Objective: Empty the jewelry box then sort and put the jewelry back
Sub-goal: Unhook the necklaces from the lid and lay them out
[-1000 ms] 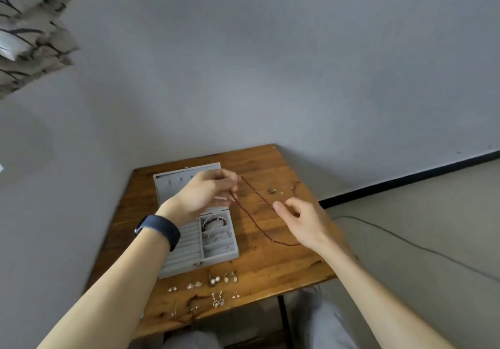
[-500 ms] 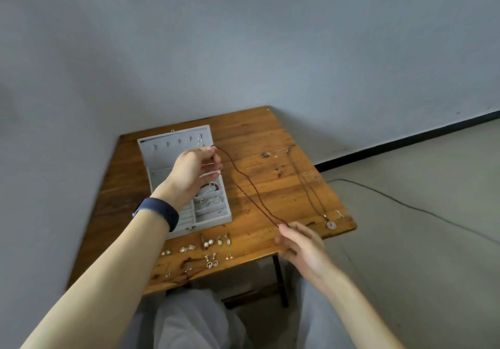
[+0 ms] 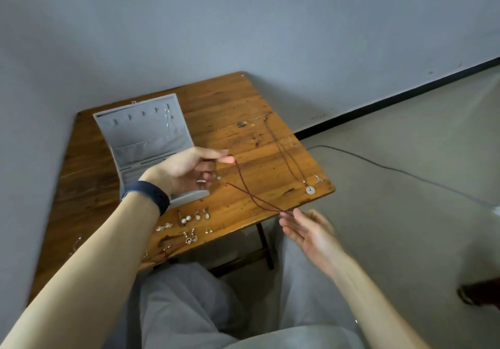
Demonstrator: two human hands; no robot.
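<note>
A grey jewelry box (image 3: pixel 146 137) lies open on the left half of the wooden table (image 3: pixel 230 110). My left hand (image 3: pixel 189 170) hovers over the box's right edge and pinches one end of a dark red cord necklace (image 3: pixel 246 189). The cord stretches down to the table's front edge, where my right hand (image 3: pixel 305 229) holds its other end between fingertips. A second necklace (image 3: pixel 286 153) with a round white pendant (image 3: pixel 310 190) lies along the table's right side. Several earrings (image 3: pixel 189 221) sit in rows near the front edge.
A small dark trinket (image 3: pixel 241 124) lies mid-table. The table stands in a corner against grey walls. A black cable (image 3: pixel 378 164) runs over the floor on the right. My legs in grey trousers (image 3: pixel 205 308) are under the front edge. A dark object (image 3: pixel 479 294) sits at far right.
The view has tilted down and closer. My left hand moved from over the box toward its right edge with the cord. My right hand stayed at the table's front edge holding the other end.
</note>
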